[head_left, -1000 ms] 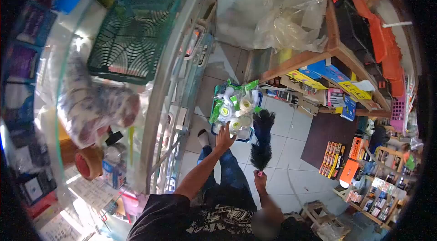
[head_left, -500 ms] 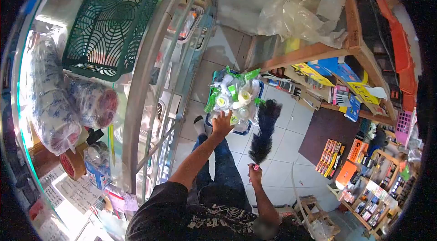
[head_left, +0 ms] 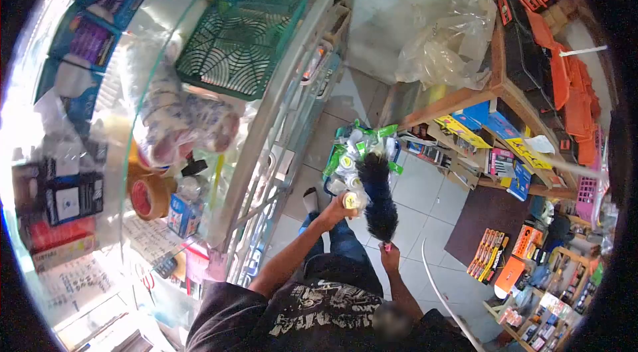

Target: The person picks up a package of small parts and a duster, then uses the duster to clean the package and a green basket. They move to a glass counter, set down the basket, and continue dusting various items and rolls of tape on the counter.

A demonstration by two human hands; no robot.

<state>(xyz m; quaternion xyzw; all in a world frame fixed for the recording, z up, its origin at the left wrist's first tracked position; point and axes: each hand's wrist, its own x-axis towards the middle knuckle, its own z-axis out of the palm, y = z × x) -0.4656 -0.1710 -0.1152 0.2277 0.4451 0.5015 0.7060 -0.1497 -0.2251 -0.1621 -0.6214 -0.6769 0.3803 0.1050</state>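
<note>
Taking twelve o'clock as straight ahead of the person, the left hand is gripping a small round package with a yellowish label, its fingers closing around the side. The right hand is closing in a fist around the pink handle of a dark feather duster, whose feathers are pointing toward twelve. A blue-rimmed basket is sitting on the floor at twelve, filling up with white and green packages.

The step in hand seems to be handling one package at the basket's six o'clock edge while the duster is standing ready beside it. The feather tip is overlapping the basket's right part in this view; whether it is touching the packages, I cannot tell. The next move is probably calling for a steady left grip, the package's face turning toward the feathers, and a light right wrist.

For room, the glass counter is running close along the nine-to-eleven side, hemming in the left elbow. The wooden shelf is jutting out at one o'clock. Bare floor tiles are spreading from two to four, giving the duster its widest swing, with a brown board bounding them at three.
</note>
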